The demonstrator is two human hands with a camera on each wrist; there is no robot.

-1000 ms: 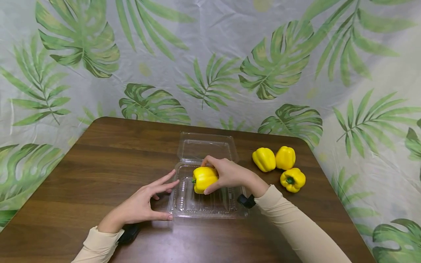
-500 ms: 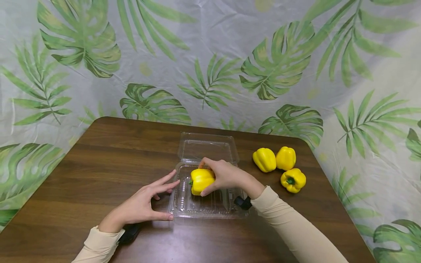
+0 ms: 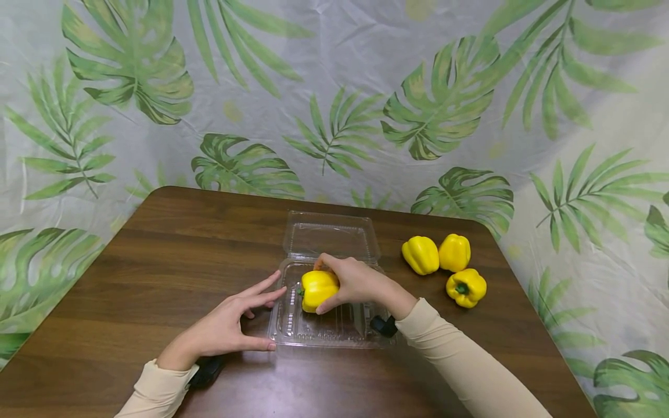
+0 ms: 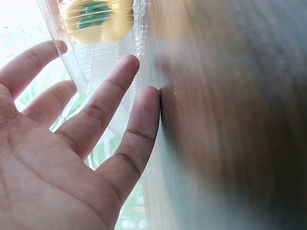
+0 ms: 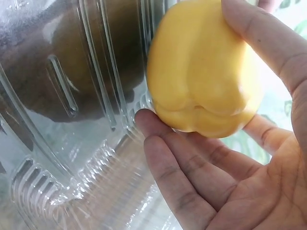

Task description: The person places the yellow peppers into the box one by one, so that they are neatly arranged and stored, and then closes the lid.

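Note:
My right hand grips a yellow bell pepper over the base of a clear plastic clamshell container. The pepper lies on its side, its green stem toward the left; in the right wrist view its lobed bottom end faces the camera, with thumb and fingers around it. My left hand is spread at the container's left side, fingertips right at the rim and thumb by the front left corner. Through the clear wall in the left wrist view, the pepper's green stem shows.
The container's clear lid lies folded back behind the base. To the right on the brown wooden table sit three more yellow peppers: one at left, one behind, one in front. A leaf-patterned cloth hangs behind.
My right hand has moved the pepper slightly left and toward me within the container. The left hand and the other peppers have stayed put.

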